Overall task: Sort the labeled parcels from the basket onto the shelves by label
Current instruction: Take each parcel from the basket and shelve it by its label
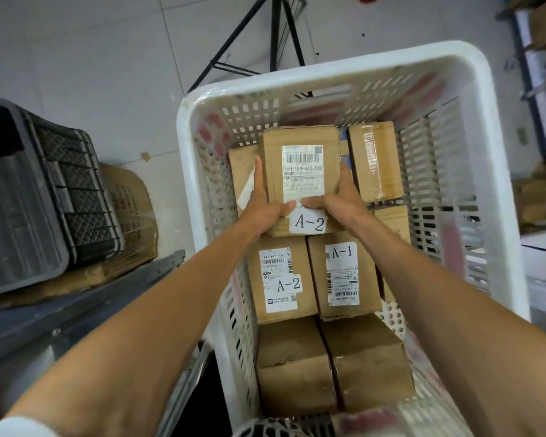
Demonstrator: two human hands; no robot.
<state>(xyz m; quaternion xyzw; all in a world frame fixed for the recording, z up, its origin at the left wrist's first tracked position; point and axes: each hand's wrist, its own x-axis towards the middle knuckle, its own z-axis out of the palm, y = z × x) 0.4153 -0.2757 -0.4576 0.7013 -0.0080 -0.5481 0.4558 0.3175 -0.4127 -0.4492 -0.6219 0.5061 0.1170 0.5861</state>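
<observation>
Item: held A-2 parcel (300, 181), centre of frame, inside the white basket (328, 67), on top of the other boxes; I cannot tell whether it is lifted or resting.
Long axis: runs up the frame, away from me.
Grip: my left hand (262, 206) clamps its left edge and my right hand (341, 197) its right edge. Both thumbs curl over the near end, and neither hand is nearer.
Basket also holds: second A-2 parcel (279, 279), A-1 parcel (344, 275), two unlabelled-face boxes (297, 364), taped box (375, 162) upper right.
</observation>
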